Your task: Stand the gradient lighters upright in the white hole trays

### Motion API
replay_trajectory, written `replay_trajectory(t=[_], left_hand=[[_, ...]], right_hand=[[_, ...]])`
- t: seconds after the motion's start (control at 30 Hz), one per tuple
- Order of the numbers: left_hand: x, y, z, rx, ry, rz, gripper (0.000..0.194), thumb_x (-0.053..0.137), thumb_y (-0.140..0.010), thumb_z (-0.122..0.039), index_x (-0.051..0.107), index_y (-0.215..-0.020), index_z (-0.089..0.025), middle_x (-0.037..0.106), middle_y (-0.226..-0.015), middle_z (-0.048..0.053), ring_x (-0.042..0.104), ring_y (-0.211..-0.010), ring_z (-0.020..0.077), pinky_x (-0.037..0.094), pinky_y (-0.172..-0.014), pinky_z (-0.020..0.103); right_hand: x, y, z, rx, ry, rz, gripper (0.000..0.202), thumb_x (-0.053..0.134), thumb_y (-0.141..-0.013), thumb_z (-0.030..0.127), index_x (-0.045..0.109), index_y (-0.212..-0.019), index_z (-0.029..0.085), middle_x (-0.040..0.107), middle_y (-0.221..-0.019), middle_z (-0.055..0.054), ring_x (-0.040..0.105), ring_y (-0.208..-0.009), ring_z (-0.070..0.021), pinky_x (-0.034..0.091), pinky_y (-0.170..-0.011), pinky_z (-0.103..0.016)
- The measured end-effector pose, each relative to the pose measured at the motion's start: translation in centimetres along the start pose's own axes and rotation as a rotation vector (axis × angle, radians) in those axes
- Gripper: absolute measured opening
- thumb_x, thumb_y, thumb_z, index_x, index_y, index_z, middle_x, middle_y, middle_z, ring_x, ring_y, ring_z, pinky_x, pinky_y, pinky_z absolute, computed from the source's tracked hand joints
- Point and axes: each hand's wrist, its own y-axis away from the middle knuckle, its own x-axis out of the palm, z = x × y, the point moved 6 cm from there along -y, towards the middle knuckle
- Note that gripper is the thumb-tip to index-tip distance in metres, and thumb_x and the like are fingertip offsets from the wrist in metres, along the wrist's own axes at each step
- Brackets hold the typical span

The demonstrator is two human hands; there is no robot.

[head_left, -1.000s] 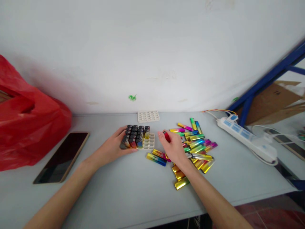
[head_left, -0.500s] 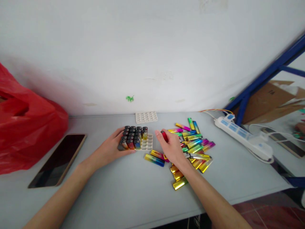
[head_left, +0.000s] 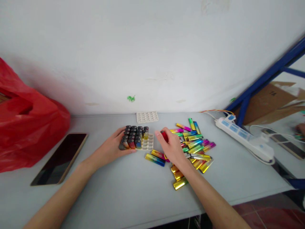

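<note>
Far left, red plastic bag [head_left: 30, 130] on the grey table [head_left: 107, 194], against the white wall [head_left: 152, 51]; dark-screened smartphone [head_left: 59, 159] lies flat in front of it. Next, left hand [head_left: 111, 144]: cupped round the left end of a tight block of black-topped pieces [head_left: 131, 136], thumb along the near side, fingers at the far side, block gripped between them. Pieces stand upright in a white tray [head_left: 148, 143], filling its left part; round holes show at its right end. Green mark [head_left: 131, 98] on the wall behind. Second white tray [head_left: 147, 117], also holed, lies by the wall, apart from the first. Right hand [head_left: 173, 147]: fingers curled, pinching a dark-ended red piece [head_left: 164, 136] just right of the first tray, above the table. Two-tone metallic tubes [head_left: 196, 149] lie loose under and right of this hand, some overlapping; a yellow-blue tube [head_left: 154, 160] sits at the left edge of the pile, near the tray. Further right, white power strip [head_left: 243, 135] with blue-marked sockets, cables attached, then blue metal frame [head_left: 269, 79], brown cardboard box [head_left: 264, 103] behind it, and another phone [head_left: 286, 144].
</note>
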Motion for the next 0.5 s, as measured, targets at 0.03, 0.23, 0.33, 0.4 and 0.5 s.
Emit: replay_trajectory(t=[0.03, 0.23, 0.33, 0.4, 0.5], left_hand=[[0.0, 0.0, 0.0, 0.003, 0.002, -0.004, 0.073, 0.081, -0.079, -0.068, 0.066, -0.141, -0.032, 0.065, -0.151, 0.011, 0.068, -0.135, 0.0397, 0.051, -0.126, 0.052], [0.1, 0.0, -0.1, -0.029, 0.001, 0.036, 0.075, 0.080, -0.082, -0.069, 0.066, -0.141, -0.026, 0.057, -0.161, 0.013, 0.064, -0.141, 0.0411, 0.048, -0.128, 0.054], [0.1, 0.0, -0.5, -0.016, 0.013, 0.038, 0.071, 0.080, -0.083, -0.065, 0.067, -0.140, -0.025, 0.058, -0.160, 0.014, 0.061, -0.144, 0.0408, 0.046, -0.129, 0.053], [0.1, 0.0, -0.7, -0.005, 0.020, 0.037, 0.067, 0.080, -0.083, -0.065, 0.068, -0.137, -0.026, 0.060, -0.158, 0.013, 0.060, -0.146, 0.0398, 0.046, -0.130, 0.052], [0.1, 0.0, -0.8, -0.009, 0.026, 0.042, 0.068, 0.080, -0.083, -0.067, 0.069, -0.136, -0.026, 0.058, -0.158, 0.014, 0.060, -0.146, 0.0387, 0.045, -0.130, 0.052]], right_hand=[[0.0, 0.0, 0.1, -0.016, 0.006, 0.013, 0.041, 0.052, -0.108, 0.055, 0.045, -0.079, 0.027, 0.048, -0.063, 0.006, 0.048, -0.060, -0.0166, 0.032, -0.062, -0.030], [0.4, 0.4, 1.4, -0.245, 0.091, 0.086, 0.023, 0.048, -0.113, 0.039, 0.057, -0.096, 0.025, 0.066, -0.094, -0.004, 0.064, -0.088, -0.0219, 0.048, -0.081, -0.033], [0.7, 0.5, 1.5, -0.296, 0.142, 0.100, 0.028, 0.051, -0.113, 0.039, 0.056, -0.090, 0.024, 0.064, -0.095, -0.005, 0.064, -0.091, -0.0223, 0.049, -0.084, -0.033], [0.9, 0.5, 1.3, -0.281, 0.167, 0.118, 0.032, 0.051, -0.113, 0.041, 0.056, -0.087, 0.025, 0.064, -0.087, -0.003, 0.064, -0.084, -0.0221, 0.048, -0.080, -0.033], [1.1, 0.5, 1.0, -0.260, 0.162, 0.125, 0.029, 0.052, -0.113, 0.041, 0.061, -0.092, 0.024, 0.071, -0.087, -0.004, 0.068, -0.084, -0.0230, 0.050, -0.079, -0.034]])
